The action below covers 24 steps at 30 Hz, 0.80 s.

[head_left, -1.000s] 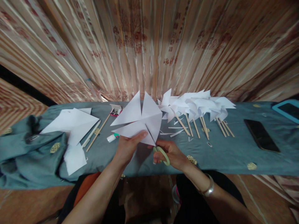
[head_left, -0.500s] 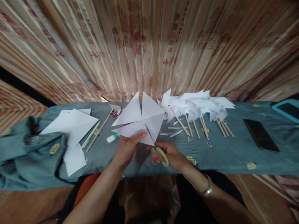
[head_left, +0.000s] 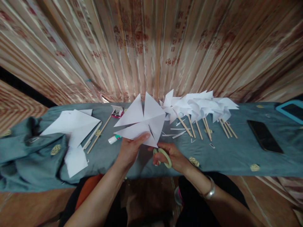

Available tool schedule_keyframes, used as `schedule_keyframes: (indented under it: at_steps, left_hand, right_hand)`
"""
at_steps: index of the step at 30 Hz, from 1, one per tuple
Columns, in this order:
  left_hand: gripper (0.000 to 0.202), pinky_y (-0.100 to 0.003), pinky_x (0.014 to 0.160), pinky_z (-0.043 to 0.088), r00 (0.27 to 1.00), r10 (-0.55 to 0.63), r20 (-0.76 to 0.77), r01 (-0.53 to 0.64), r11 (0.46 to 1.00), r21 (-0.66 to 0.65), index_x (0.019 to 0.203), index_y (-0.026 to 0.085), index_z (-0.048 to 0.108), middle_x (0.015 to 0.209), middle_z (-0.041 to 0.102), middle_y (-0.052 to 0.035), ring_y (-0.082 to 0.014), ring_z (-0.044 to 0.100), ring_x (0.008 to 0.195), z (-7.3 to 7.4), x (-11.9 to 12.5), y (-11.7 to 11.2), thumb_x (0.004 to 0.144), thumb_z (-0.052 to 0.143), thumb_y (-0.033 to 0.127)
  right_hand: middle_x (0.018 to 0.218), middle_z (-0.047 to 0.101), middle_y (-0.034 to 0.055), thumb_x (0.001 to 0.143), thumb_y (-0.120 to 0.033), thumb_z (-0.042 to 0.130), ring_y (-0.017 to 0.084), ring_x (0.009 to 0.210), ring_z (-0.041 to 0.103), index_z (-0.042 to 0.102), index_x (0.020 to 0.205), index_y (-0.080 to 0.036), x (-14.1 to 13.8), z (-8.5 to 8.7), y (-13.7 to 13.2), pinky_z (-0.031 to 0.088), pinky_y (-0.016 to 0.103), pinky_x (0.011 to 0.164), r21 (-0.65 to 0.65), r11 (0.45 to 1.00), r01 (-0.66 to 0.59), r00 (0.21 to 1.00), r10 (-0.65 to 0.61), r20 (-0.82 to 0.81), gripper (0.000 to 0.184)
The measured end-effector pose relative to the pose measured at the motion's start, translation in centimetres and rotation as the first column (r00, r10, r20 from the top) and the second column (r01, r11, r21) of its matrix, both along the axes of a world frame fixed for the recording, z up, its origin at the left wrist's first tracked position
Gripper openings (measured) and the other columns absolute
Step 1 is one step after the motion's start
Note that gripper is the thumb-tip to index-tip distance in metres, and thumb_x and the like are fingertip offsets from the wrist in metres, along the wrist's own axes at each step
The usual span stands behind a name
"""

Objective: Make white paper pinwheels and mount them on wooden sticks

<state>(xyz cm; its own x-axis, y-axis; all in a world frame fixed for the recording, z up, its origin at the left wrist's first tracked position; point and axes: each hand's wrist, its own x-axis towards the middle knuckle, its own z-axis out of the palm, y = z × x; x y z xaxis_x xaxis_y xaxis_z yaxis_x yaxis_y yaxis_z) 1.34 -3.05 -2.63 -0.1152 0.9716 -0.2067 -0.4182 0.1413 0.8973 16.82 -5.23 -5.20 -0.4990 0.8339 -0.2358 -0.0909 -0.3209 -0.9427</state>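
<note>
A square of white paper (head_left: 151, 115), slit inward from its corners, is pinched in my left hand (head_left: 132, 146), thumb on top. My right hand (head_left: 170, 156) grips scissors with pale green handles (head_left: 167, 157), held at the paper's near corner. The blades are mostly hidden by the paper and fingers. Right of the paper lies a row of white paper pinwheels (head_left: 199, 105) on wooden sticks (head_left: 197, 129). Beside my left hand is a glue stick (head_left: 113, 139) with a green band.
White sheets (head_left: 73, 124) and a wooden stick (head_left: 99, 134) lie at left. A small open box (head_left: 116, 112) stands behind the glue. Paper strips (head_left: 178, 134), a black phone (head_left: 264, 136) and a blue-framed device (head_left: 292, 111) are to the right. A curtain (head_left: 146, 47) hangs behind.
Both hands keep their grips almost in place. The paper has shifted and tilted very slightly, and the slit by the scissors looks a little wider.
</note>
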Motion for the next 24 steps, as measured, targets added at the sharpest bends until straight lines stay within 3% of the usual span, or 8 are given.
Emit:
schedule_keyframes:
  at_steps: [5,12,24]
  left_hand:
    - [0.030,-0.029,0.078,0.050,1.000,0.029,0.007,-0.029,0.999,0.026,0.085,0.019,0.070,0.084,0.072,-0.0020,-0.0174,0.063,0.078,0.24,-0.09,0.16,0.057,0.082,0.017]
    - [0.036,-0.030,0.073,0.050,0.999,0.001,0.051,-0.001,1.000,0.013,0.091,0.018,0.070,0.084,0.071,-0.0022,-0.0166,0.062,0.074,0.42,0.02,0.03,0.057,0.082,0.016]
    - [0.032,-0.032,0.069,0.051,0.999,-0.006,-0.044,0.007,1.000,0.017,0.083,0.018,0.067,0.077,0.070,-0.0016,-0.0182,0.063,0.068,-0.44,-0.05,0.01,0.055,0.082,0.022]
  right_hand:
    - [0.061,0.065,-0.0003,0.063,-0.065,0.072,0.011,0.054,0.058,0.066,0.090,-0.015,-0.03,0.26,-0.24,0.046,0.024,0.055,-0.017,0.999,-0.029,0.999,0.029,-0.014,0.058]
    - [0.061,0.065,-0.0001,0.059,-0.067,0.074,0.013,0.055,0.058,0.066,0.095,-0.015,-0.09,0.03,-0.24,0.044,0.024,0.052,-0.042,0.999,-0.001,1.000,0.001,0.003,0.063]
    - [0.057,0.063,-0.0024,0.058,-0.058,0.079,0.011,0.049,0.056,0.067,0.082,-0.016,-0.33,0.29,0.01,0.046,0.024,0.050,-0.039,0.997,0.061,0.998,-0.061,0.011,0.050]
